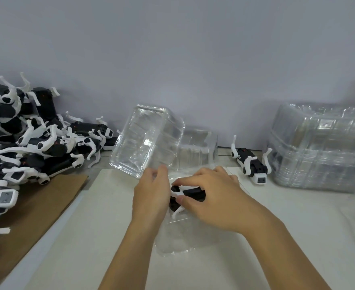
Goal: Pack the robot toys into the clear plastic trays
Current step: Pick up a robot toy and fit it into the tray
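My right hand [212, 195] pinches a black-and-white robot toy [188, 195] inside the clear tray [178, 239] at the table's [101, 227] centre. My left hand [151, 193] grips the raised lid [146, 141] just behind that tray.

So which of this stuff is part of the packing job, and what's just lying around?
In the job:
robot toy under both hands
right hand
left hand
clear tray
raised lid
toy pile
tray stack

Lying about:
cardboard sheet
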`<control>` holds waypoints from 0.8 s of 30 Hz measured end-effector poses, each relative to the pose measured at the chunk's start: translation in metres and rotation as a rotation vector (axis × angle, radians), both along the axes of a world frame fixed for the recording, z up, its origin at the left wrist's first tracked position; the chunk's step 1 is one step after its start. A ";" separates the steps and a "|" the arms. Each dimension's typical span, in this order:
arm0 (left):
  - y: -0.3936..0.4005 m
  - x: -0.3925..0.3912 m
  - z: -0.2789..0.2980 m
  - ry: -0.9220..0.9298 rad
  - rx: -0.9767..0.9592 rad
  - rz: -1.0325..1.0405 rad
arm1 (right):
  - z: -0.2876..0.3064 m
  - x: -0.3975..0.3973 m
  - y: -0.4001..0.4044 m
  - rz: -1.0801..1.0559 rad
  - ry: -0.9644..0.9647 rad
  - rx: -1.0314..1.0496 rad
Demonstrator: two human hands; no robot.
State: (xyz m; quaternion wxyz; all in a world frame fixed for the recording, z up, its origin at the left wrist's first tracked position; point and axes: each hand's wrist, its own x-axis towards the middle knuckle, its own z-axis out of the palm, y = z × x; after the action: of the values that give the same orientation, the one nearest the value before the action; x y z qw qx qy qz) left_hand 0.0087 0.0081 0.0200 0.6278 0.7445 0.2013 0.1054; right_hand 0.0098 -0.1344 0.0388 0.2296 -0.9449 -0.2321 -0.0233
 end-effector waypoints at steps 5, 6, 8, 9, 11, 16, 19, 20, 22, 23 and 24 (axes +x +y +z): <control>0.000 0.002 -0.001 0.016 0.052 0.002 | 0.000 0.002 -0.006 0.000 0.025 0.137; 0.000 0.003 -0.002 0.027 0.082 -0.001 | 0.001 0.004 -0.009 -0.020 0.018 0.209; -0.001 0.004 -0.003 0.048 0.159 -0.011 | 0.005 0.007 -0.017 -0.073 0.004 0.361; 0.000 0.005 -0.003 0.053 0.187 -0.018 | 0.006 0.007 -0.021 -0.094 0.003 0.402; 0.000 0.006 -0.004 0.058 0.213 -0.034 | 0.007 0.008 -0.027 -0.109 0.012 0.390; 0.001 0.008 -0.005 0.085 0.267 -0.092 | 0.002 0.010 -0.025 -0.142 0.017 0.274; 0.000 0.007 -0.005 0.082 0.298 -0.121 | 0.004 0.009 -0.026 -0.149 0.029 0.294; 0.000 0.007 -0.005 0.082 0.298 -0.120 | 0.004 0.009 -0.027 -0.161 0.021 0.292; 0.000 0.007 -0.005 0.082 0.296 -0.111 | 0.006 0.010 -0.028 -0.204 -0.038 0.276; 0.000 0.008 -0.005 0.084 0.297 -0.109 | 0.007 0.011 -0.029 -0.224 -0.071 0.278; 0.000 0.009 -0.005 0.085 0.298 -0.108 | 0.008 0.012 -0.030 -0.237 -0.090 0.277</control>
State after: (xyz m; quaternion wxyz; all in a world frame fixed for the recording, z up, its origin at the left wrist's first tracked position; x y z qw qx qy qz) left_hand 0.0175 0.0080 0.0146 0.5060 0.8429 0.1698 0.0686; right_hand 0.0214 -0.1645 0.0471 0.3426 -0.9230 -0.1237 -0.1240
